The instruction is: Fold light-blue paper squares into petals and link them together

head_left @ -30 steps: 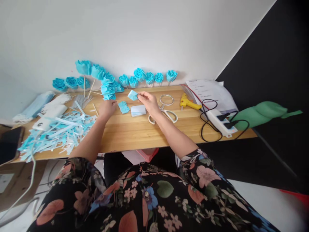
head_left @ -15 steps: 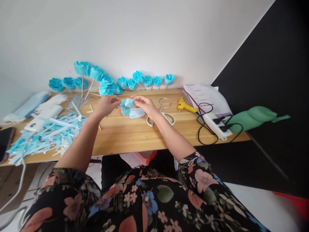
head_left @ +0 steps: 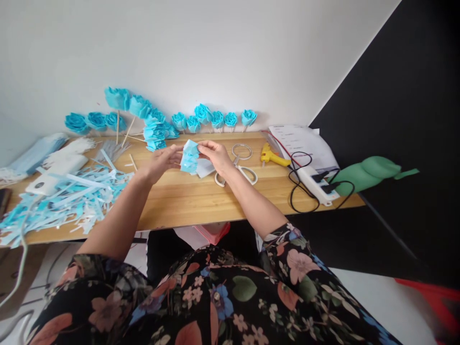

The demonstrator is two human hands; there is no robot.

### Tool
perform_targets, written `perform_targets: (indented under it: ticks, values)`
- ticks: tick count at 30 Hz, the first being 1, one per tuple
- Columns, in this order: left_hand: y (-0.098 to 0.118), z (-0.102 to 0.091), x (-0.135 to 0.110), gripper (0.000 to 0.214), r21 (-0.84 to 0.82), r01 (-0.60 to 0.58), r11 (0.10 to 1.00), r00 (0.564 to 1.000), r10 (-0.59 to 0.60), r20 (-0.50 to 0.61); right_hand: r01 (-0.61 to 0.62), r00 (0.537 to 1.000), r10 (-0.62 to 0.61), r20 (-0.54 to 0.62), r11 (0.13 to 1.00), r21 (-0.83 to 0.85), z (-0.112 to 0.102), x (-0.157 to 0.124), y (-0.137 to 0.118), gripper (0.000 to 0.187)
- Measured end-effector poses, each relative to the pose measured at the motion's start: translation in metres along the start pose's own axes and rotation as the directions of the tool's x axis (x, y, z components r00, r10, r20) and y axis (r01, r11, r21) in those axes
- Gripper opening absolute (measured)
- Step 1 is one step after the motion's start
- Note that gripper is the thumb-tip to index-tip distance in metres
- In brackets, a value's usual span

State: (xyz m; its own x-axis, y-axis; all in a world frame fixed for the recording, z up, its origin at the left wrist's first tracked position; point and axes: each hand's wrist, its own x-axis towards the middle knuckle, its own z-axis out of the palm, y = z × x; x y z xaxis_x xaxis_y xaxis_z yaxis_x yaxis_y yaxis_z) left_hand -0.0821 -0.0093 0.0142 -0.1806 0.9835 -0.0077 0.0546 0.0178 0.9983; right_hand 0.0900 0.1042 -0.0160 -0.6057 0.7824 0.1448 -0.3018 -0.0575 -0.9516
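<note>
Both of my hands hold a small stack of light blue paper pieces [head_left: 189, 156] above the wooden table [head_left: 201, 201]. My left hand [head_left: 162, 162] supports the stack from the left, fingers curled against it. My right hand [head_left: 214, 154] pinches its upper right edge. Just behind the stack, a pile of pale cut sheets [head_left: 205, 167] lies on the table. White-handled scissors [head_left: 240, 168] lie just right of my right hand.
Blue paper roses on sticks [head_left: 151, 120] line the wall. A heap of blue and white paper scraps [head_left: 61, 199] covers the table's left. A yellow glue gun [head_left: 273, 155], a power strip [head_left: 316, 180] with black cords, printed papers [head_left: 298, 139] and a green object [head_left: 370, 171] sit right.
My left hand rose from the table and joined the right hand. The single blue piece held by the right hand is now part of a stack held between both hands.
</note>
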Motion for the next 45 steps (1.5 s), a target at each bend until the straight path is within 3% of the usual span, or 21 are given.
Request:
perform_targets:
  ticks: [3, 8, 12, 15, 18, 21, 24, 38, 45]
  values:
    - [-0.001, -0.001, -0.008, 0.056, 0.080, 0.076, 0.994, 0.994, -0.082, 0.070, 0.010, 1.000, -0.010, -0.018, 1.000, 0.012, -0.001, 0.002, 0.001, 0.039]
    - [0.004, 0.002, -0.008, 0.041, 0.215, 0.074, 0.974, 0.992, -0.095, 0.087, -0.020, 0.999, 0.019, -0.049, 1.000, -0.021, -0.001, 0.001, 0.001, 0.038]
    - [-0.002, 0.005, 0.004, 0.032, 0.175, 0.072, 0.982, 0.993, -0.055, -0.101, 0.030, 0.996, -0.038, -0.084, 0.996, -0.086, -0.003, -0.002, -0.006, 0.036]
    - [-0.007, 0.006, 0.009, 0.028, 0.044, 0.017, 0.999, 0.960, -0.004, -0.281, 0.119, 0.987, -0.135, -0.091, 0.981, -0.156, -0.005, -0.004, -0.010, 0.035]
    - [-0.012, 0.008, 0.008, 0.031, -0.051, -0.065, 0.997, 0.944, 0.045, -0.326, 0.138, 0.990, -0.142, 0.005, 0.953, -0.270, -0.004, -0.007, -0.010, 0.032]
    - [-0.017, 0.010, 0.003, 0.037, -0.072, -0.102, 0.992, 0.942, 0.074, -0.326, 0.166, 0.985, -0.128, 0.117, 0.892, -0.421, 0.002, -0.012, -0.010, 0.028]
    - [-0.020, 0.011, -0.001, 0.042, -0.074, -0.106, 0.992, 0.945, 0.077, -0.317, 0.211, 0.976, -0.149, 0.158, 0.827, -0.522, 0.008, -0.019, -0.014, 0.024]
    - [-0.022, 0.012, -0.003, 0.035, -0.105, -0.121, 0.987, 0.959, 0.089, -0.268, 0.234, 0.972, -0.195, 0.130, 0.764, -0.602, 0.010, -0.022, -0.019, 0.048]
    - [-0.022, 0.013, -0.004, 0.042, -0.103, -0.128, 0.986, 0.970, 0.103, -0.220, 0.231, 0.972, -0.196, 0.127, 0.740, -0.632, 0.008, -0.020, -0.018, 0.046]
